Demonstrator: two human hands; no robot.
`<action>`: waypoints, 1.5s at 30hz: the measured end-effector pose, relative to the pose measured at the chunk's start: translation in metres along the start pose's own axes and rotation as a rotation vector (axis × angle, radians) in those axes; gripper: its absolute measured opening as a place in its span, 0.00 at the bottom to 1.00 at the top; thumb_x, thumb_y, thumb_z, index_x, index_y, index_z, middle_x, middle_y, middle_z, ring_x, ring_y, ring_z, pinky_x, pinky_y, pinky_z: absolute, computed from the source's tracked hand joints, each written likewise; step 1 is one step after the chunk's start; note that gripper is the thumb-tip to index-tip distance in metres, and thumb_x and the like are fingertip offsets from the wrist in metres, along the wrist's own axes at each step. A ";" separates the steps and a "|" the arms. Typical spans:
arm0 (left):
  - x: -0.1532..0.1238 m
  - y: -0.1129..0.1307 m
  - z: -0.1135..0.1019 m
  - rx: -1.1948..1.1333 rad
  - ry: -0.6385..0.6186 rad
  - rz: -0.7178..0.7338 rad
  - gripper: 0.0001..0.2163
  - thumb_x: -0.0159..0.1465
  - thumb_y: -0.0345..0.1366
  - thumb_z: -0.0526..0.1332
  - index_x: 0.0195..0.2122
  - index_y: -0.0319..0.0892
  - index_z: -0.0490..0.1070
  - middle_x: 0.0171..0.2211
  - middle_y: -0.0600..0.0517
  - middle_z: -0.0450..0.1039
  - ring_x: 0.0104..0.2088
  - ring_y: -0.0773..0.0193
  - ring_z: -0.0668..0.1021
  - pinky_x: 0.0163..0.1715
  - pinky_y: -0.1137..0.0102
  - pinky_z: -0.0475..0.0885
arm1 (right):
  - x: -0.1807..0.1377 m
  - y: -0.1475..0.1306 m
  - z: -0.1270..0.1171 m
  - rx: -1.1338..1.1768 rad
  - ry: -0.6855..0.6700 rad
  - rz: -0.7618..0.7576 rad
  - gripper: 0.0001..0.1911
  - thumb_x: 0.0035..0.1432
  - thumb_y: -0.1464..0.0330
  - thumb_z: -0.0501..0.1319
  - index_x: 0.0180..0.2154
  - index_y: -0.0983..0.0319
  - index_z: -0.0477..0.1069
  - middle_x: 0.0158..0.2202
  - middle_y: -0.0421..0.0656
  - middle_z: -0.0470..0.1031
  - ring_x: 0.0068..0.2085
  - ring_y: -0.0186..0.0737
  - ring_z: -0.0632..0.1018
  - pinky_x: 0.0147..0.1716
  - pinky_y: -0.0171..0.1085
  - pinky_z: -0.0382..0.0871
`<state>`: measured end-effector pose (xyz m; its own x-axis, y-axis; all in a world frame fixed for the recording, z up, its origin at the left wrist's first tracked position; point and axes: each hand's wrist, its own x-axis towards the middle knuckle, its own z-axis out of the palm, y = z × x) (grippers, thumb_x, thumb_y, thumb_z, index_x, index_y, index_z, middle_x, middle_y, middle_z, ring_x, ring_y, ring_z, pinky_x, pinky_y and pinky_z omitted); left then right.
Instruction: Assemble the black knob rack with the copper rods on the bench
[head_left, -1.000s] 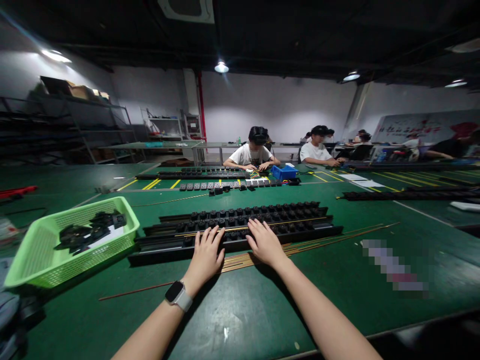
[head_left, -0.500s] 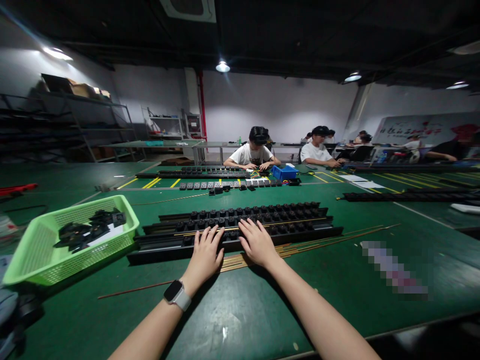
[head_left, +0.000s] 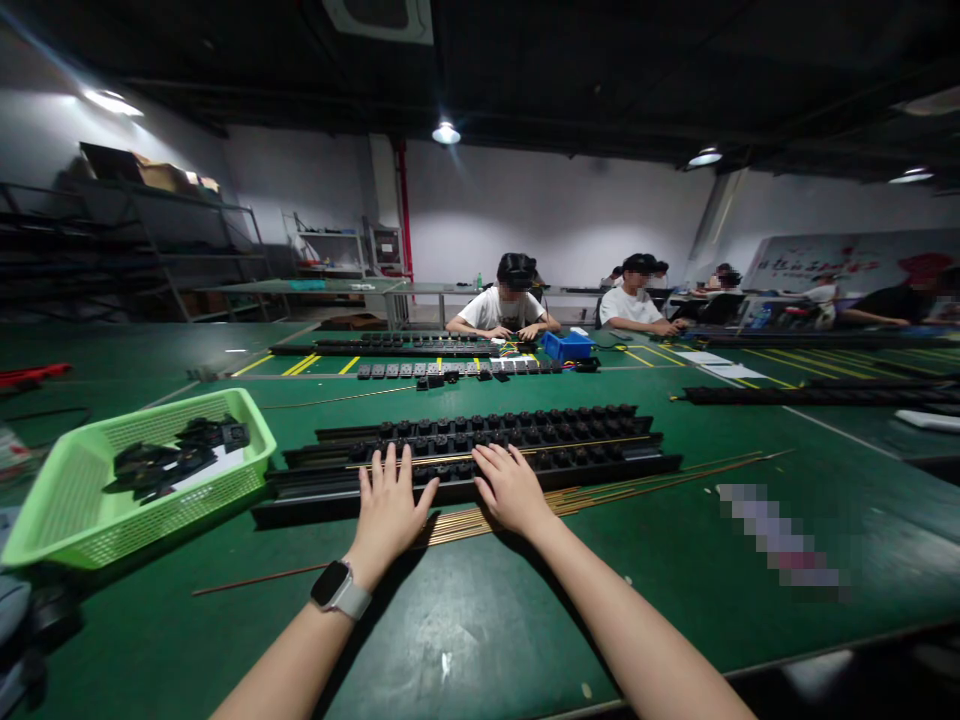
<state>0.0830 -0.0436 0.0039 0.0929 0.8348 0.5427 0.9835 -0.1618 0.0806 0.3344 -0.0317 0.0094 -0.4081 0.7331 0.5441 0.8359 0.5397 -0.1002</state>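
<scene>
A long black strip (head_left: 600, 450) studded with rows of black sockets lies across the green table (head_left: 487, 620) in front of me. A thin copper rod (head_left: 585, 443) runs along its top. My left hand (head_left: 387, 505), with a watch on the wrist, rests on the strip's near edge with fingers spread flat. My right hand (head_left: 510, 487) lies beside it on the strip, fingers stretched forward. Neither hand holds anything. A bundle of copper rods (head_left: 637, 480) lies on the table just under and right of my hands.
A light green basket (head_left: 67, 500) with several black parts stands at the left. One loose rod (head_left: 255, 579) lies near my left wrist. More black strips (head_left: 390, 348) and a blue box (head_left: 568, 345) lie further back, where several people sit working. Shelves line the left wall.
Both hands have slid to the left along the black strip, the left hand further than the right. Their fingers stay flat on it.
</scene>
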 end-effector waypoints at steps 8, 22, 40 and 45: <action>-0.002 -0.004 -0.003 0.037 -0.051 -0.066 0.39 0.74 0.57 0.49 0.78 0.34 0.53 0.79 0.35 0.48 0.78 0.30 0.52 0.71 0.26 0.46 | 0.000 0.000 0.000 0.017 0.006 0.001 0.28 0.76 0.64 0.56 0.73 0.56 0.64 0.72 0.46 0.69 0.72 0.49 0.67 0.75 0.55 0.51; -0.003 0.001 -0.001 -0.024 0.031 0.073 0.32 0.74 0.53 0.53 0.76 0.44 0.59 0.77 0.38 0.57 0.75 0.29 0.59 0.69 0.23 0.47 | 0.000 -0.001 0.000 0.034 -0.004 0.017 0.28 0.76 0.63 0.55 0.73 0.56 0.64 0.72 0.46 0.69 0.73 0.49 0.67 0.75 0.56 0.51; -0.002 0.012 0.000 -0.090 0.033 0.235 0.31 0.75 0.48 0.55 0.77 0.45 0.57 0.77 0.41 0.57 0.77 0.36 0.58 0.73 0.30 0.50 | 0.000 -0.001 0.000 0.031 0.002 0.021 0.27 0.76 0.64 0.56 0.73 0.56 0.65 0.72 0.46 0.68 0.73 0.49 0.67 0.75 0.56 0.51; -0.002 0.013 0.003 -0.102 -0.017 0.249 0.32 0.73 0.47 0.58 0.76 0.45 0.60 0.76 0.42 0.60 0.75 0.38 0.62 0.73 0.34 0.53 | 0.001 -0.005 0.001 0.020 0.008 0.031 0.27 0.77 0.63 0.55 0.73 0.56 0.64 0.72 0.46 0.68 0.73 0.50 0.66 0.75 0.58 0.50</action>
<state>0.0965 -0.0458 0.0010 0.3333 0.7712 0.5424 0.9096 -0.4144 0.0303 0.3289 -0.0330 0.0098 -0.3795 0.7463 0.5468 0.8405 0.5252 -0.1335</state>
